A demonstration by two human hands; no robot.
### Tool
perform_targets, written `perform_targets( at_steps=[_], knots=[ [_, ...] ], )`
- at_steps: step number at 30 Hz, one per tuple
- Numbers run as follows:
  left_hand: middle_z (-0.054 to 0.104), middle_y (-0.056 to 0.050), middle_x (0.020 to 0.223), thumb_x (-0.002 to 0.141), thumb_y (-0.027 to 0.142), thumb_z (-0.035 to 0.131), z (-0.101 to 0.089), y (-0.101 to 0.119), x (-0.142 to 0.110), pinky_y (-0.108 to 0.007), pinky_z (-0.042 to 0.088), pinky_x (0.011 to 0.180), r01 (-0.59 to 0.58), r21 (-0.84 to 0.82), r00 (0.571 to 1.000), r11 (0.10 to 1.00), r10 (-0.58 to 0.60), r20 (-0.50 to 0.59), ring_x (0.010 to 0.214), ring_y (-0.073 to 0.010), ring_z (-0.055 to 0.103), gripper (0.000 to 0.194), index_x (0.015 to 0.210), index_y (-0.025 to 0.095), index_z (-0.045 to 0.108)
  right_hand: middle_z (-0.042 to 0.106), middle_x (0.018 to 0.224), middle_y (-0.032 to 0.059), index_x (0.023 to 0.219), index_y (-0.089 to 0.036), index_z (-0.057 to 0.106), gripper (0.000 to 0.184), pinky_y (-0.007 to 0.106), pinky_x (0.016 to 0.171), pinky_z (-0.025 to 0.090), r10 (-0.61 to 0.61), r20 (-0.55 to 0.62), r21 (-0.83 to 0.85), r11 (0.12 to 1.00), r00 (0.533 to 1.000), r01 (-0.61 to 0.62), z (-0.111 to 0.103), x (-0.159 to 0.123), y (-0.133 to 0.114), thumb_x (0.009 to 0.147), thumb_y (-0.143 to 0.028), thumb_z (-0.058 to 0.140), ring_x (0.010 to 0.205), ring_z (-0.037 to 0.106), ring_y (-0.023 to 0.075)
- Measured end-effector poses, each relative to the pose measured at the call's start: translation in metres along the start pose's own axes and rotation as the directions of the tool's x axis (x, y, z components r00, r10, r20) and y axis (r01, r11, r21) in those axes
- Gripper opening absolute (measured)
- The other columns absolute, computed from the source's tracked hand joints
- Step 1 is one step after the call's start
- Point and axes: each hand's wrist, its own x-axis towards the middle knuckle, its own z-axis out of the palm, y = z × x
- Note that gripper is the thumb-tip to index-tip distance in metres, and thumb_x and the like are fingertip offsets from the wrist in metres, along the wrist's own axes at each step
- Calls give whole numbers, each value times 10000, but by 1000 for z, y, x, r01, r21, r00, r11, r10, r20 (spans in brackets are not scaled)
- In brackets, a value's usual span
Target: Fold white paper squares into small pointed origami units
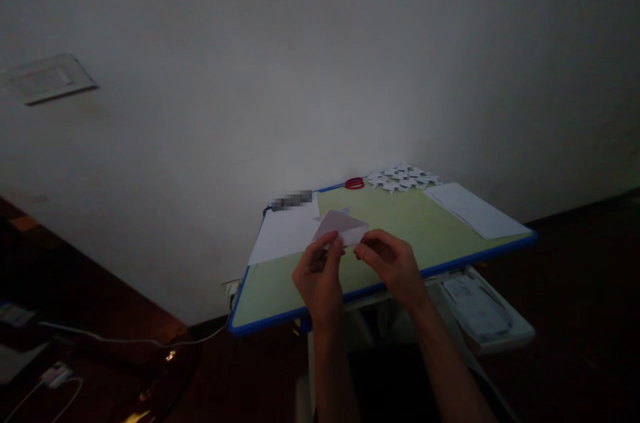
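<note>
A folded piece of white paper (336, 220) is held up just above the light green tabletop (400, 226). My left hand (321, 276) pinches its lower edge between thumb and fingers. At the right corner of the paper, the fingertips of my right hand (393, 263) are closed on the edge. Behind the held piece, a small white pointed paper shape (346, 210) partly shows; most of it is hidden. White sheets (283, 233) lie on the table to the left of my hands.
Red-handled scissors (355, 183) lie at the table's back edge, beside several folded paper shapes (403, 178). A stack of white paper (477, 210) lies on the right. A dark blurred-out object (291, 200) sits back left. An open drawer (480, 310) juts out below right.
</note>
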Motion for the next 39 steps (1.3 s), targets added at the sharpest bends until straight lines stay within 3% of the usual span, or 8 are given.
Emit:
perform_targets(
  at_steps=[4, 6, 9, 12, 18, 25, 32, 39],
  knots=[
    [780, -38, 832, 762, 275, 842, 0, 5, -1, -239, 565, 680, 1, 6, 992, 1000, -2, 123, 721, -150, 705, 144, 881, 203, 803, 673, 755, 17, 820, -183, 714, 207, 277, 675, 493, 21, -28, -42, 999, 999, -23, 0, 0, 4, 826, -385, 760, 709, 608, 166],
    [786, -58, 951, 779, 259, 830, 0, 6, -1, -261, 575, 780, -5, -22, 984, 1000, 9, 179, 861, -177, 726, 156, 921, 206, 797, 653, 711, 6, 794, -183, 709, 223, 270, 649, 479, 25, -65, -46, 999, 998, -28, 0, 0, 4, 824, -398, 759, 681, 593, 159],
    [751, -79, 1138, 781, 234, 831, 1, 5, 0, -300, 570, 875, 18, -137, 974, 990, 14, 226, 1031, -207, 712, 432, 1196, 252, 710, 661, 688, 2, 787, -189, 709, 229, 267, 641, 482, 18, -126, -26, 999, 992, -21, 2, 1, 1, 822, -410, 755, 663, 603, 158],
    [741, -57, 1068, 742, 217, 862, 1, 0, 2, -282, 578, 814, 65, -205, 980, 977, -24, 198, 963, -185, 716, 697, 1368, 292, 565, 683, 680, 7, 755, -191, 698, 248, 268, 650, 496, 10, -165, -20, 1000, 986, -13, 3, 2, -1, 820, -423, 757, 663, 624, 161],
    [735, -36, 791, 719, 310, 871, -3, -6, 6, -272, 559, 715, 137, -52, 975, 989, -126, 183, 714, -151, 676, 281, 919, 165, 738, 694, 691, 10, 766, -188, 699, 256, 270, 661, 502, 26, -130, -32, 999, 991, -30, 3, 4, 4, 835, -430, 747, 674, 645, 166],
    [635, 3, 613, 809, 354, 794, -4, -1, 6, -230, 453, 599, 128, 35, 954, 991, -133, 267, 598, -119, 575, 269, 673, 152, 677, 673, 686, 2, 757, -187, 690, 270, 269, 659, 489, 39, -56, -33, 999, 998, -41, 2, 3, 4, 829, -440, 750, 671, 621, 160],
    [631, 0, 626, 820, 322, 781, -2, -2, 3, -237, 433, 610, 134, -52, 947, 990, -112, 299, 619, -121, 551, 234, 683, 155, 694, 668, 697, 9, 789, -175, 700, 305, 277, 633, 484, 122, -50, 79, 990, 991, -118, 4, 5, 7, 778, -467, 786, 667, 603, 167],
    [631, -6, 629, 786, 332, 803, -2, -11, 6, -251, 436, 617, 189, -101, 930, 977, -145, 339, 624, -132, 550, 213, 709, 154, 716, 685, 736, -2, 786, -193, 684, 248, 276, 674, 494, 136, -74, 178, 977, 988, -121, 8, 6, 10, 765, -412, 800, 707, 615, 170]
  ],
)
